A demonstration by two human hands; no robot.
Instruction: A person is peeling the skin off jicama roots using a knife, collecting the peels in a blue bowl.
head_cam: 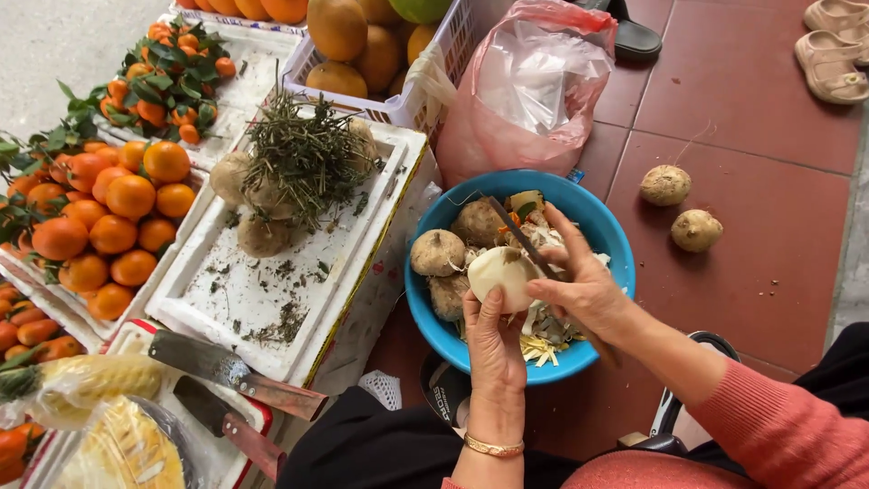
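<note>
Single head-worn camera, looking steeply down, close above blue bowl [605, 237]; hands [543, 308] just below it, fruit trays [272, 299] left, red tiled floor [769, 208] right.

The knife [523, 237] handle is hidden inside the right hand [584, 292], and the top edge crops the basket [398, 104] of fruit.

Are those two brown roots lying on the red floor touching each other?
Apart. The head view shows bare red tile between the upper root and the lower root.

Red tiled floor [760, 136] with pale grout lines, grey concrete ground [54, 45] upper left, even daylight
</note>
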